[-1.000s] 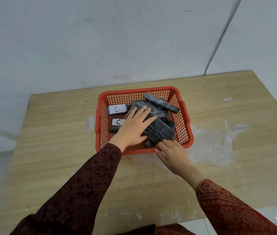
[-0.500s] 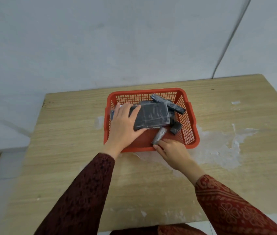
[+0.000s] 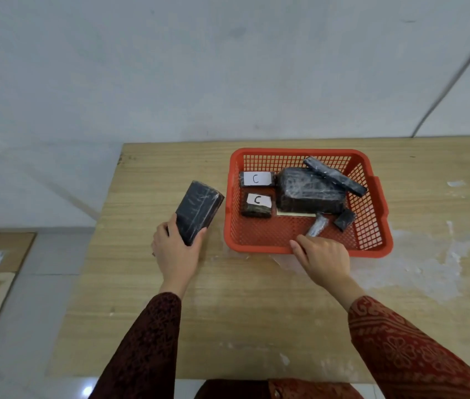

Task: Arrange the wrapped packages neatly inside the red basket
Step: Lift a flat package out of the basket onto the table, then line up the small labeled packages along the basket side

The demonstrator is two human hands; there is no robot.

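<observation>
Pale wall backs a wooden table (image 3: 256, 298) with a white scuffed patch to the right. On it sits the red basket (image 3: 308, 246), and the change since half a second ago is plain: the flat block (image 3: 199, 211) that the left hand (image 3: 174, 251) was pressing inside the basket is now out, tilted up over the bare table just left of the rim, with that hand clamped on its near end. That reads as clearing room to repack, so the job is set back one piece before it can tidy up. The right hand (image 3: 323, 254) stays at the near rim, fingers curled over the edge beside a small roll (image 3: 317, 226); whether it grips the rim or only rests on it I cannot tell. Inside, the big parcel (image 3: 308, 194) lies in the middle with a long bar (image 3: 334, 175) slanted across its far corner. Two packs (image 3: 256, 191) labelled C sit in a column at the left, and a small dark piece (image 3: 344, 218) leans near the right wall. All are black and film-wrapped, glossy and likely slippery.
</observation>
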